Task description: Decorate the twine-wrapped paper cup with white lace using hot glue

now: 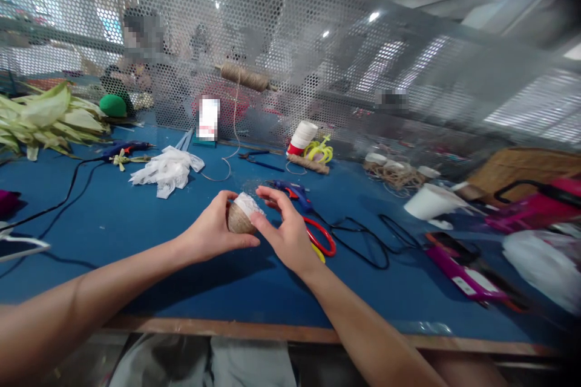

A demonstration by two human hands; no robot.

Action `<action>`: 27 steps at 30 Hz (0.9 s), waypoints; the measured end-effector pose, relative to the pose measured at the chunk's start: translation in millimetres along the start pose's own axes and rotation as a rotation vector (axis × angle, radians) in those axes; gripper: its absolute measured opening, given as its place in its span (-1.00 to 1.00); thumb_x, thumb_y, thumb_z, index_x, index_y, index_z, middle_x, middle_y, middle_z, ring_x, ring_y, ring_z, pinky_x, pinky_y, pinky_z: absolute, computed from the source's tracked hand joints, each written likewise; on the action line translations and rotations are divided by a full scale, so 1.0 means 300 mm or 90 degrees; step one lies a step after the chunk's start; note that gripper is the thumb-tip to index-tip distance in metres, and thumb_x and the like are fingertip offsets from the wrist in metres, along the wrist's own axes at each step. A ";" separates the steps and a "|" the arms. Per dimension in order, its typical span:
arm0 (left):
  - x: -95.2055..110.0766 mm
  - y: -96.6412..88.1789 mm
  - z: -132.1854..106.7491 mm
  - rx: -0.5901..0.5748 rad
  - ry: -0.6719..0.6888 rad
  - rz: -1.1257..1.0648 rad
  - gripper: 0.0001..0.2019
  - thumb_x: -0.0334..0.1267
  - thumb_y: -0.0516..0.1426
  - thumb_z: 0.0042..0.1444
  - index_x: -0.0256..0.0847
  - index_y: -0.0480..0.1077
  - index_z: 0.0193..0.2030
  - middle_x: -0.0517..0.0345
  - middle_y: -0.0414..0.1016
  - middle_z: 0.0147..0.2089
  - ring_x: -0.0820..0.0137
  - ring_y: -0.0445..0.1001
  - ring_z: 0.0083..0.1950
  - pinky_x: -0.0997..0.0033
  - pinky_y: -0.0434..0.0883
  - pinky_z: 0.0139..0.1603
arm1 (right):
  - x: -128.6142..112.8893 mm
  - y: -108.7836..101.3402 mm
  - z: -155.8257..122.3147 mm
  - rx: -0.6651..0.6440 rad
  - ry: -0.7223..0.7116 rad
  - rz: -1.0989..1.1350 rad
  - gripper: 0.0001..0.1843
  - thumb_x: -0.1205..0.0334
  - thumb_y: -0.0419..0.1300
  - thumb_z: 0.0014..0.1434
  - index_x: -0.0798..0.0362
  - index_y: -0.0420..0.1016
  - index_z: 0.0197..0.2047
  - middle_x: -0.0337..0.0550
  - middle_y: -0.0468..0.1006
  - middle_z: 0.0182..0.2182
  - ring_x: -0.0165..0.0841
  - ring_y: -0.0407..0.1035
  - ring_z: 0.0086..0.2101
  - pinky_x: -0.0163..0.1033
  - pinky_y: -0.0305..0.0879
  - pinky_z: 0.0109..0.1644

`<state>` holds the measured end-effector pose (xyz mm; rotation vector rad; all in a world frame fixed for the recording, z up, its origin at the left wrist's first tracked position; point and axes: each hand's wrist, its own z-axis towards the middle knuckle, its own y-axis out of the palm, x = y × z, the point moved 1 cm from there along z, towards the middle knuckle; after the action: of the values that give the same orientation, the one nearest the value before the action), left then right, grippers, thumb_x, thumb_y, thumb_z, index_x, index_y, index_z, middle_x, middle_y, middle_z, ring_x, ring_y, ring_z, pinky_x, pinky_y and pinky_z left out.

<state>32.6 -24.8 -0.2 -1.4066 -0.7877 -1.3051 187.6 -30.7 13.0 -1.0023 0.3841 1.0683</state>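
Note:
A small ball wrapped in brown twine [240,221], with white lace [247,202] over its top, is held above the blue table. My left hand [213,224] is closed around its left side, thumb along the bottom. On the other side, the thumb of my right hand [288,230] touches the lace edge, while its fingers are apart and curved beyond the ball. Just past my right hand lies a blue glue gun [295,193]. Scissors with red handles [324,236] are partly hidden by that hand.
White lace fabric [167,168], pliers [261,160] and a white thread spool [303,136] lie farther back. A twine roll [245,77] hangs on the perforated screen [290,30]. Dry husks [49,115] and another glue gun [124,150] are left; a black cord [363,242] and magenta tool [467,272] right.

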 end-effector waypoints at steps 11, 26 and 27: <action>0.005 0.000 -0.006 -0.004 -0.001 -0.023 -0.25 -0.16 0.31 -0.33 -0.22 0.03 0.00 0.05 0.27 -0.14 0.30 0.40 -0.23 0.29 0.43 -0.31 | -0.004 -0.004 0.002 0.015 -0.009 0.003 -0.61 0.19 0.17 0.03 -0.01 0.28 -0.03 -0.07 0.38 -0.05 -0.23 0.25 -0.01 -0.04 0.16 0.08; -0.009 -0.028 0.014 -0.115 0.088 -0.218 -0.35 -0.31 0.26 -0.21 -0.21 0.12 0.07 0.01 0.30 0.03 0.29 0.31 0.04 0.37 0.28 0.02 | 0.068 -0.091 0.060 0.214 0.102 0.229 -0.67 0.01 0.07 0.12 0.05 0.33 -0.55 -0.19 0.41 -0.51 -0.40 0.33 -0.41 -0.24 0.29 -0.25; -0.008 -0.032 0.015 -0.123 0.084 -0.223 -0.35 -0.31 0.27 -0.22 -0.21 0.13 0.06 0.02 0.31 0.02 0.30 0.31 0.03 0.37 0.28 0.01 | 0.076 -0.095 0.065 0.203 0.125 0.238 -0.64 0.00 0.06 0.11 0.05 0.29 -0.58 -0.23 0.36 -0.58 -0.43 0.29 -0.50 -0.27 0.27 -0.36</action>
<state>24.5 -17.6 0.3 -1.3536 -0.8625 -1.7657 219.2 -5.5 21.4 -0.7657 0.8997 1.1966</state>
